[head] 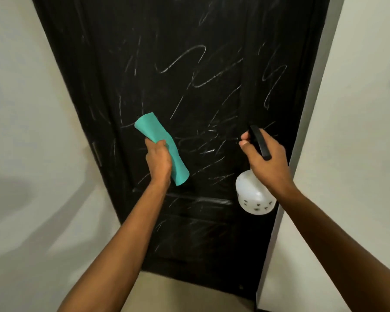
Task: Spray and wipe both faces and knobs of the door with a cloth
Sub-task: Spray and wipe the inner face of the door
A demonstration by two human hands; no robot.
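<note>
Little of the job looks done — the black door [189, 86] fills the middle of the view and its near face is covered in pale scribbled streaks from top to bottom, with no patch that reads as wiped clean. I cannot tell whether any of it is wet with spray. At the far left edge of the door a slim metal piece [96, 152] shows, perhaps a handle or latch plate; no knob is plainly in view, and the other face of the door is hidden.

The left hand [159, 161] has its fingers curled tight round a teal cloth [161, 145], which is rolled or folded long and sticks out above and below the fist, held close to the door's middle panel — whether it touches the surface is not clear. To the right, the right hand [266, 158] grips the black head of a spray bottle [253, 194], fingers wrapped round the trigger part, nozzle aimed at the door; the white body hangs below the hand, in front of the door's right edge.

By my judgement, spraying and wiping of this face, both knobs and the far face are all left.

The bottle carries a few small dark marks near its base, too small to read; no brand or writing can be made out anywhere.
</note>
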